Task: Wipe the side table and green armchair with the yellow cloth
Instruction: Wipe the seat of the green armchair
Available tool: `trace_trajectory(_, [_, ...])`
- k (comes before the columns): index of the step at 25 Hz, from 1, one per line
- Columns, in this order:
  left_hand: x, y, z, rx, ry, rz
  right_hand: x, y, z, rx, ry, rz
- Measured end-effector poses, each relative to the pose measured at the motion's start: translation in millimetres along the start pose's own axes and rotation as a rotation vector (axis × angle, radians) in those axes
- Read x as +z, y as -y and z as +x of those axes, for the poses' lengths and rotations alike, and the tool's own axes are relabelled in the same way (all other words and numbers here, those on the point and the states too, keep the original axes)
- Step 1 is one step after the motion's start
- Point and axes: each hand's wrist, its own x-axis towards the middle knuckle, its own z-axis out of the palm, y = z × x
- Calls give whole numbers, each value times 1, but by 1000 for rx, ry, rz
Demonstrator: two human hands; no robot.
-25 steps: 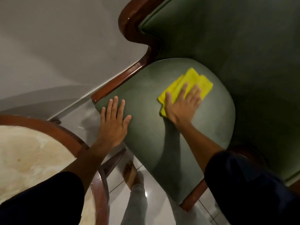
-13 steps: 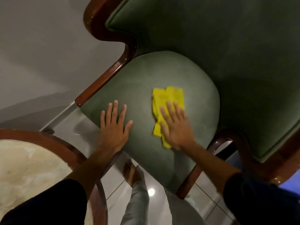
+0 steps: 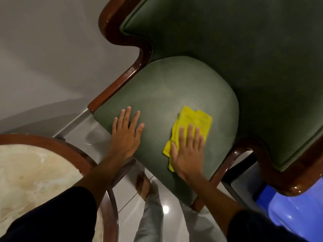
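**Cloth pressed flat on the chair seat, mid-wipe**

The right hand lies palm-down on the yellow cloth, fingers straight and close together, pressing the folded rag against the green armchair's seat cushion — it pins the cloth rather than pinching it. The cloth sits right of the cushion's middle, toward the front edge. The left hand rests bare on the cushion's left front part, fingers spread, holding nothing; it looks like a brace.

The step in hand seems to be wiping the seat. The side table stands at lower left, its marbled surface untouched by either hand. The next move likely calls for steady downward pressure while sliding the cloth over the unwiped part of the cushion, then on to the backrest and the wooden arms — keeping the rag from bunching.

Half a second ago the cloth was nearer the seat's middle; it now lies farther right and a little closer to the front, while the left hand has barely shifted.
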Motion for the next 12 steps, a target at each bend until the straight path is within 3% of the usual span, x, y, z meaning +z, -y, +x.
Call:
trace_trajectory(3, [-23,-11,3,-106,-102,-284,-11,26,53,-688,93,-179])
trace_trajectory(5, [-46,-21,4,-113,-263,-283,-19,23,40,-1069,280,-238])
trace_trajectory(6, [-56,-24,4,-65,-304,-212,-22,13,25,-1056,284,-199])
trace_trajectory(7, [-63,-27,4,15,-263,-124,-25,0,11,-898,224,-108])
trace_trajectory(9, [-64,-34,2,202,51,114,-36,-19,-12,-330,128,35])
trace_trajectory(10, [-59,-39,0,290,224,259,-43,-20,-15,-103,198,47])
trace_trajectory(12, [-50,-47,-6,405,391,443,-58,-10,-2,83,363,147])
